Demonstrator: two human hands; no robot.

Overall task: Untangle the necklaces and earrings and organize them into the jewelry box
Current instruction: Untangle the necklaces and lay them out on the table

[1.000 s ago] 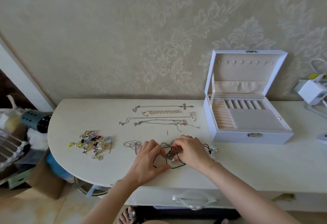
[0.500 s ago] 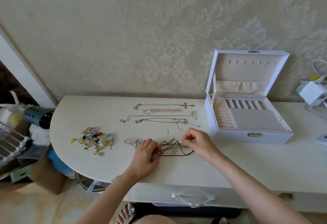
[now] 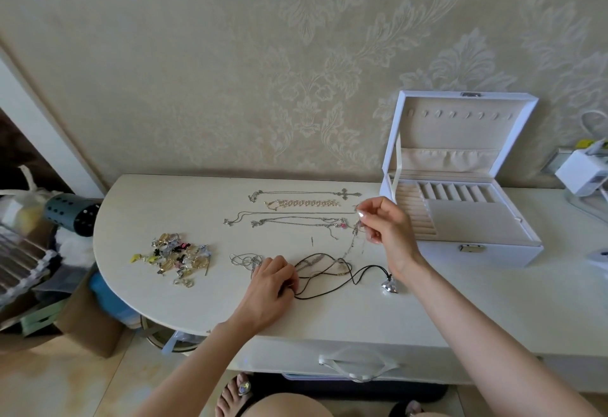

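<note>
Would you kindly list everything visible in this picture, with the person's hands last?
jewelry box: one, white, open, right rear of table
laid-out chains: four, silver and gold, rows at mid-table
earring pile: one, mixed colours, left on table
black cords: one tangle, black, front centre
heart pendant: one, silver, at the cords' right end
loose chain: one heap, silver, left of the cords
table: one, white, against the wall
perforated cylinder: one, teal, beyond the table's left edge
left hand: grips the black cords
right hand: pinches a thin silver chain, lifted
</note>
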